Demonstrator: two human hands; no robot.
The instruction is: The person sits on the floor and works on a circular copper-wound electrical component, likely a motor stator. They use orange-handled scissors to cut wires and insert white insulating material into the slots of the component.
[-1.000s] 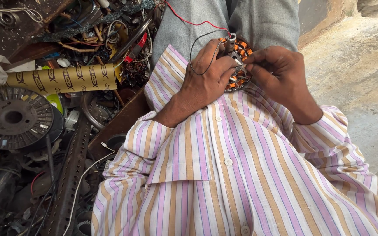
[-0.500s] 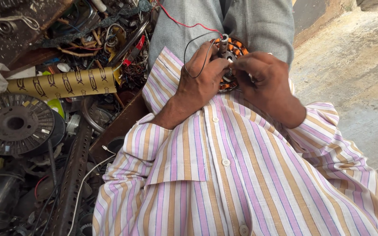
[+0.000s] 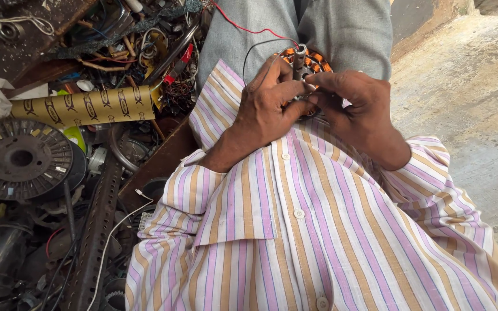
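- The left hand (image 3: 269, 106) curls over the 9 o'clock side of a round motor stator (image 3: 309, 60) with orange-copper coils, its fingers pinched on the winding at the centre.
- The right hand (image 3: 361, 112) closes on the same stator from 3 o'clock, fingertips meeting the left ones at the middle; both hands grasp it, about equally near.
- The stator rests in the lap, at 12 o'clock from the wrists, face up; a short metal shaft (image 3: 300, 57) stands out of its hub toward 12 o'clock.
- A thin red wire (image 3: 243, 26) and a black wire (image 3: 260, 46) run from the stator toward 10 o'clock.
- Grey trousers (image 3: 329, 29) lie beneath it; a striped cotton shirt (image 3: 295, 230) fills the foreground.
- At 9 o'clock lies a heap of clutter: a printed cardboard tube (image 3: 82, 106), a ribbed dark metal disc (image 3: 21, 158), a perforated steel bar (image 3: 96, 230).
- At 3 o'clock is a rough concrete floor (image 3: 468, 103).
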